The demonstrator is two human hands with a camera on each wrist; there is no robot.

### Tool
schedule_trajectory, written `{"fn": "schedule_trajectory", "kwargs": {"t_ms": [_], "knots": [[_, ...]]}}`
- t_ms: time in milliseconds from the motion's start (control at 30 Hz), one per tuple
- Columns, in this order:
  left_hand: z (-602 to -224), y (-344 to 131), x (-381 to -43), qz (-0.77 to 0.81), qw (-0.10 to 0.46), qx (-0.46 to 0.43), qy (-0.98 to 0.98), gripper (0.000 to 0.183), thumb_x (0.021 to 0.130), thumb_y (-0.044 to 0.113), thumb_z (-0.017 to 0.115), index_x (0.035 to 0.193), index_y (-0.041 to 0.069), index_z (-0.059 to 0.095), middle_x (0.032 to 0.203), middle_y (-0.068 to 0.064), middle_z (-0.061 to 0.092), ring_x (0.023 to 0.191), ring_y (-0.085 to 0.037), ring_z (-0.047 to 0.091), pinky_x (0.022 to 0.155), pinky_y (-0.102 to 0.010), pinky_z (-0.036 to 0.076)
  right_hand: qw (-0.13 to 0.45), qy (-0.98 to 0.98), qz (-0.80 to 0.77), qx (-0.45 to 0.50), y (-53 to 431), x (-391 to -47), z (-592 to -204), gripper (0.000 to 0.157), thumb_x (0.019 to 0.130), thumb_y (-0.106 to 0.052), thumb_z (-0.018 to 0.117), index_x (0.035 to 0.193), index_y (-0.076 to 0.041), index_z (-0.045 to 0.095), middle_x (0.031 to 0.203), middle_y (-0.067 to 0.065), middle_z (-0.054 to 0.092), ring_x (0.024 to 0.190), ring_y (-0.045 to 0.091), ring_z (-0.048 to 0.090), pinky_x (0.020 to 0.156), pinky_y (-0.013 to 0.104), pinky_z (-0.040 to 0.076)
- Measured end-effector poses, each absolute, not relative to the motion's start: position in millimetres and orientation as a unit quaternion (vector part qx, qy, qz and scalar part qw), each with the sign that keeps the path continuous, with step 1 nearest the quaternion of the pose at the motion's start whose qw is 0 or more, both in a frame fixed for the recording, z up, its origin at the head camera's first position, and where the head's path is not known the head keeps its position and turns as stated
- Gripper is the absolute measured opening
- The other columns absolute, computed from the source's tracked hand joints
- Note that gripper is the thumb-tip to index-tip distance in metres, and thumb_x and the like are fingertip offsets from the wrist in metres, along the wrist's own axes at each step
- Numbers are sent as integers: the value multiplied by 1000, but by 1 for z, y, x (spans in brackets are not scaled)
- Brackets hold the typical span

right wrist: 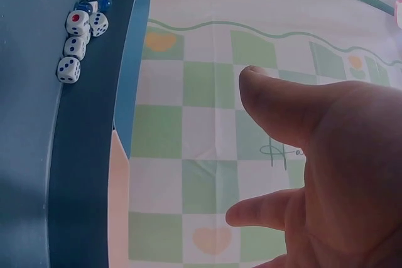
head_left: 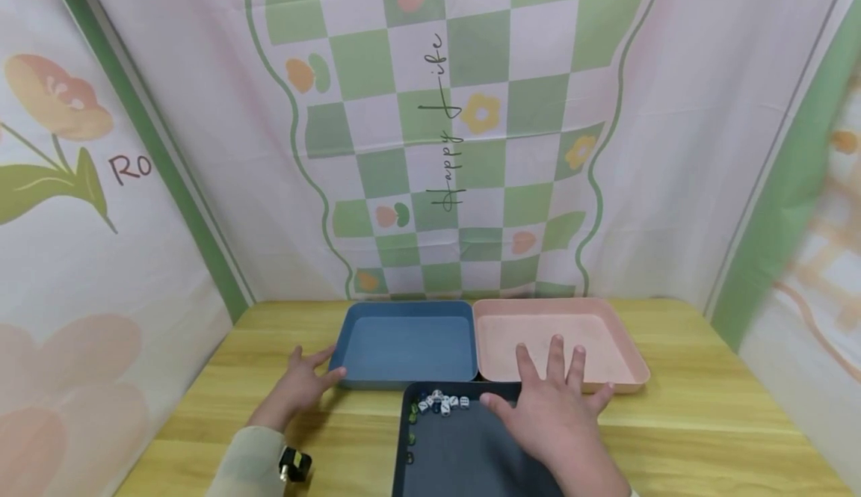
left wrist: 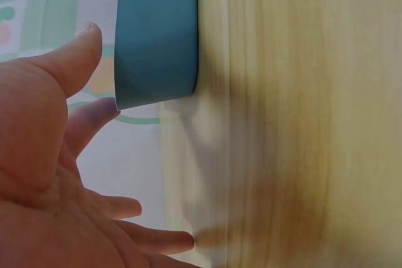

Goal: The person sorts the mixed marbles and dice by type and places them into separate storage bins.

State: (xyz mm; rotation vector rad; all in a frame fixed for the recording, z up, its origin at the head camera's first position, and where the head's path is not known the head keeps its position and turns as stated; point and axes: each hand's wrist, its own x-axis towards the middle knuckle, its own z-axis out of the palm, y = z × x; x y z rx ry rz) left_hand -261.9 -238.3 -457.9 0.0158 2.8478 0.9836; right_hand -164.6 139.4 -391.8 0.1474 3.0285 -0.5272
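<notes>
My left hand [head_left: 302, 385] is at the left side of the blue tray [head_left: 406, 346], fingers and thumb spread at its rim. In the left wrist view the tray's corner [left wrist: 157, 42] shows close to the thumb and index finger, with nothing gripped. My right hand [head_left: 554, 415] is spread wide above the dark tray [head_left: 471, 456], overlapping the pink tray's front edge in the head view. White dice [head_left: 445, 405] are bunched in the dark tray's back left corner, with blue marbles among them. Several green marbles [head_left: 412, 438] line its left wall.
The pink tray [head_left: 558, 310] stands right of the blue one, side by side behind the dark tray. All three are on a wooden table [head_left: 699, 407]. Behind it hangs a checkered cloth [head_left: 464, 183], with printed curtains at both sides.
</notes>
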Motion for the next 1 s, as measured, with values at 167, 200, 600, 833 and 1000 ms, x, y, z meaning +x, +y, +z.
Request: {"fn": "schedule_trajectory", "kwargs": {"t_ms": [167,200,600,833,1000], "knots": [[-458,-237,-261,317,65,13,946,66,98,48,59,153,15,42,153,-43,-1,130,-69,19,102,-77,21,35,983,-173,48,140,-164,-392,110,78,-87,47,156,-10,34,157,37,-8,137,61,-17,83,86,-18],[-458,-237,-262,317,63,12,946,65,99,47,59,153,15,42,153,-43,0,130,-68,19,102,-77,21,35,983,-173,48,140,-164,-392,110,78,-87,47,156,-10,34,157,37,-8,137,61,-17,83,86,-18],[-463,-242,-267,342,47,6,938,63,95,40,68,150,17,47,148,-31,38,134,-54,34,107,-69,24,33,984,-171,46,140,-165,-393,108,79,-85,49,156,-11,35,157,37,-7,137,61,-17,84,87,-16],[-459,-245,-265,344,64,10,937,68,91,43,71,150,19,47,146,-29,42,132,-55,36,105,-71,24,20,980,-194,25,142,-166,-393,111,77,-88,47,156,-11,34,158,37,-1,139,61,-11,87,88,-10],[-456,-245,-265,346,71,10,936,71,89,47,72,150,20,48,146,-29,42,132,-56,36,104,-72,24,-4,968,-250,-11,143,-172,-385,107,78,-80,60,157,-13,32,156,36,16,140,60,11,94,86,9]]}}
